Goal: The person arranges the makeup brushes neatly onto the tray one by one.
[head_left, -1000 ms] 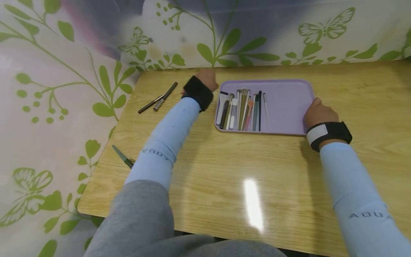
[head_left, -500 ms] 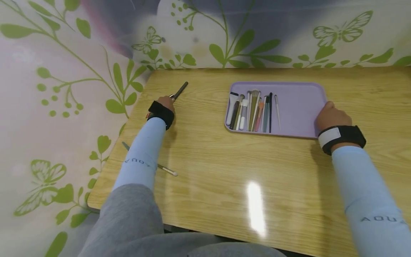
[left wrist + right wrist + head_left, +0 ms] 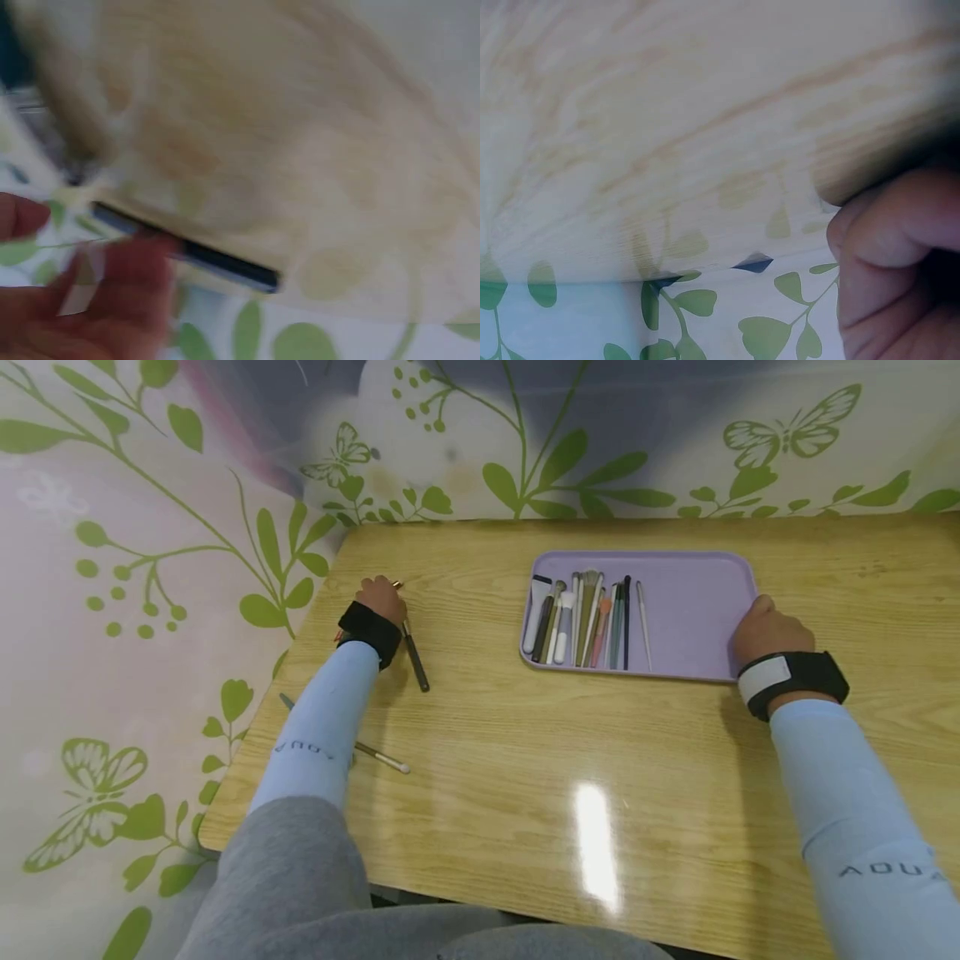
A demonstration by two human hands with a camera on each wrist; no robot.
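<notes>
My left hand (image 3: 384,600) is over the left part of the table, at a dark makeup brush (image 3: 232,266). In the left wrist view its blurred thumb and fingers stand apart, and one finger overlaps this brush. Another dark-handled brush (image 3: 416,660) lies just right of the hand, its upper end hidden by it. My right hand (image 3: 772,635) grips the right edge of the lilac tray (image 3: 693,610). Several makeup brushes (image 3: 588,618) lie side by side in the tray's left half. The right wrist view shows curled fingers (image 3: 900,240) but little of the tray.
A brush with a pale tip (image 3: 386,758) lies near my left forearm, partly covered by it. A green tip (image 3: 287,700) shows beyond the sleeve. The wooden table (image 3: 487,760) meets patterned walls at the back and left.
My left hand has moved from beside the tray to the table's left. A dark brush there now points toward me instead of away. The right hand still holds the tray.
</notes>
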